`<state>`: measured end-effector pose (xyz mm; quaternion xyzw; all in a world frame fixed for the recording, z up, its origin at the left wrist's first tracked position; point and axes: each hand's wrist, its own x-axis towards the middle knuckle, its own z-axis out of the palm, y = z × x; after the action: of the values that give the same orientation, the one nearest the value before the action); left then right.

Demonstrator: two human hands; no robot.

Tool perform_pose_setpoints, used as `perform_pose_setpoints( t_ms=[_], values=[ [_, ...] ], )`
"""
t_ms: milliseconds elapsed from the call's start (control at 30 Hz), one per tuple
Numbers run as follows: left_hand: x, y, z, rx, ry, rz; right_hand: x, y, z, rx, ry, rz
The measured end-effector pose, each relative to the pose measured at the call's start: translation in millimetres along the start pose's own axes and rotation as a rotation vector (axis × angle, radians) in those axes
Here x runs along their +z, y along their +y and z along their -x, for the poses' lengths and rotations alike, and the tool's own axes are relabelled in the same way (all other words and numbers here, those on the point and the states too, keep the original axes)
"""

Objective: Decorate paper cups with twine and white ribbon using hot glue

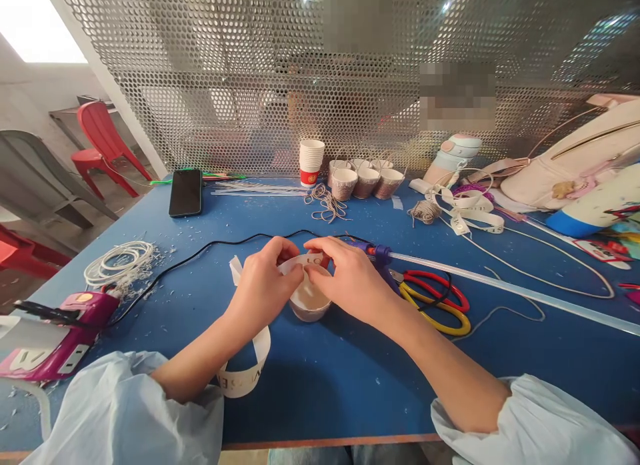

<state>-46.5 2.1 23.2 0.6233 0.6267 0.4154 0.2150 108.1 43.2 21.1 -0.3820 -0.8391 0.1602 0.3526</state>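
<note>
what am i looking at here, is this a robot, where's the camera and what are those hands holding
There is no robot: these are a person's bare hands. The single picture comes from a camera worn on the head, looking forward and down.

The left hand and right hand grip at the rim of a small cup, with lettered ribbon between them; a loop of it hangs by the left forearm.

On the blue table, a smartphone, stacked paper cups and a group of wrapped cups stand or lie toward the back. To the right are a glue gun and scissors; to the left, a magenta power strip and coiled white cord.
</note>
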Motion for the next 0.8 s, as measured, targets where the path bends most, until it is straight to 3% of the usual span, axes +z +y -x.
perform_pose_setpoints(
  t_ms=[400, 567, 800],
  values=[
    [-0.2, 0, 0, 0.002, -0.022, 0.003, 2, 2, 0, 0.126, -0.03, -0.031],
    [-3.0, -3, -1, -0.049, -0.064, 0.048, -10, -1, 3, 0.167, -0.13, -0.112],
    [-3.0, -1, -1, -0.034, -0.124, 0.069, -8, 0, 3, 0.211, -0.09, -0.135]
  ],
)
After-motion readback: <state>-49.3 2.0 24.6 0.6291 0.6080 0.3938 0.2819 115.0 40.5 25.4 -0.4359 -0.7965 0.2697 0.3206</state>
